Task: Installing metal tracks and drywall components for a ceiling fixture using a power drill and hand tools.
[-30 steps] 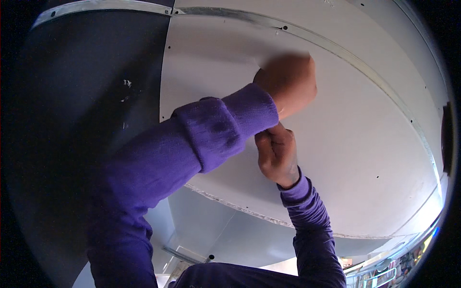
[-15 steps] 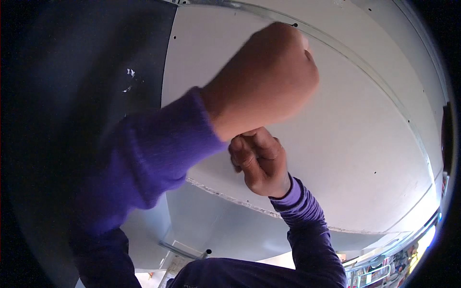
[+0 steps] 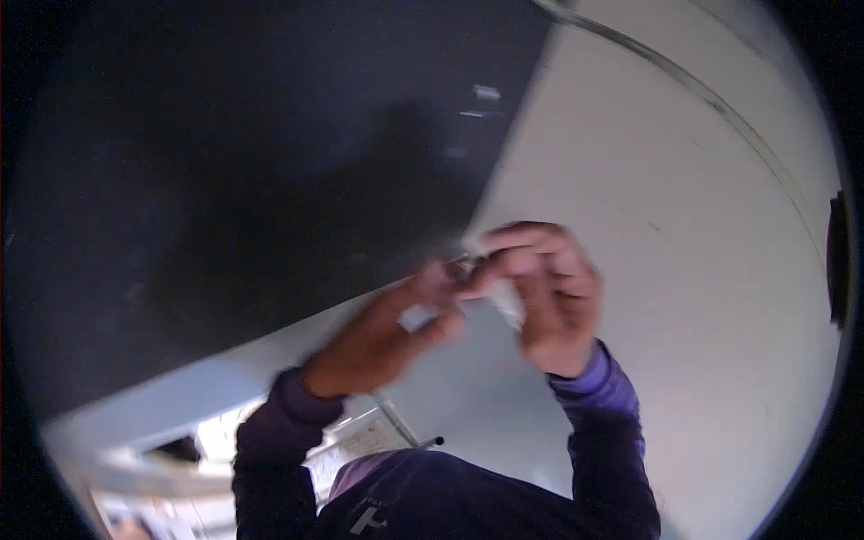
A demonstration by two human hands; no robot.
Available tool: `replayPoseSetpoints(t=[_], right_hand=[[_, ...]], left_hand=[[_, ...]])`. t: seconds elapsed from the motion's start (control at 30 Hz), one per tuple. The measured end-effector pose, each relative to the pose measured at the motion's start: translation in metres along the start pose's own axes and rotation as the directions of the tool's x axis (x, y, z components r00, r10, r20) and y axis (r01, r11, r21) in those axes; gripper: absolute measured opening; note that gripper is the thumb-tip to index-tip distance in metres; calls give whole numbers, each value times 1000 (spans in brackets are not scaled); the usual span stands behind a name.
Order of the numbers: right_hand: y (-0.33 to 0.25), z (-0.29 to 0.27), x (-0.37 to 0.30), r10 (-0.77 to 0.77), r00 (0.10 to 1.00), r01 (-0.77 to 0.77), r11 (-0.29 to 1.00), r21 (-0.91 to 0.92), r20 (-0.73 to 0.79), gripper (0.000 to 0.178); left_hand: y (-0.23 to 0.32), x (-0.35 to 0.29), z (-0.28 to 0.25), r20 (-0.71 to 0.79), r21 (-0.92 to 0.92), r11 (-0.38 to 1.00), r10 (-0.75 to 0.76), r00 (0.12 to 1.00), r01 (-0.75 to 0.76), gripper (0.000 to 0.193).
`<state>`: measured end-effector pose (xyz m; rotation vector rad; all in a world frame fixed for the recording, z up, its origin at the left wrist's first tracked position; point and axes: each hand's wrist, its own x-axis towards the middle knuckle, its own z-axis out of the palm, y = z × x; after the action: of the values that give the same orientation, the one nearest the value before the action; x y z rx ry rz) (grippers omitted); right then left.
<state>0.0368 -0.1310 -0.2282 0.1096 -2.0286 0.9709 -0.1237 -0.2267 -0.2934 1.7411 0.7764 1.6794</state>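
Observation:
My hands meet in front of me, their fingertips close together and smeared by motion. My left hand (image 3: 378, 337) has its fingers bent toward the right hand's fingertips, with a pale gap showing above the thumb. My right hand (image 3: 560, 301) is curled, thumb and forefinger pinched together. A small light glint shows where the fingertips meet, but what is held there is too blurred to name. Behind the hands, a dark panel (image 3: 270, 117) borders a pale panel (image 3: 666, 297).
Small whitish marks (image 3: 486, 93) show on the dark panel. A metal-looking strip (image 3: 666, 67) curves across the pale panel. At the lower middle stands a rail with a black end (image 3: 436, 442). Bright, blurred items lie at the lower left.
My left arm, earlier raised across the view with a closed fist, has come down to the right hand's fingertips. The view has turned, so the dark panel fills more of it.

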Motion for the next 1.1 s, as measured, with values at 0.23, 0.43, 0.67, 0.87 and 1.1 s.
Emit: replayPoseSetpoints(t=[0.23,0.43,0.67,0.87,1.1], right_hand=[[-5,62,-30,-124,982,145,979,146,-139,35],[-18,127,-73,224,974,-225,974,-33,-35,29],[8,153,-141,-107,898,50,989,142,428,24],[38,143,-207,135,655,-283,956,75,744,22],[52,147,-262,239,453,-491,871,16,859,29]], left_hand=[[16,-166,11,-36,155,931,-328,944,330,24],[57,-261,14,-471,265,840,-317,823,474,19],[41,-307,69,-603,379,788,-186,776,484,13],[-20,-335,119,-725,357,750,-153,671,556,11],[-85,-371,192,-808,202,642,-318,496,740,30]])
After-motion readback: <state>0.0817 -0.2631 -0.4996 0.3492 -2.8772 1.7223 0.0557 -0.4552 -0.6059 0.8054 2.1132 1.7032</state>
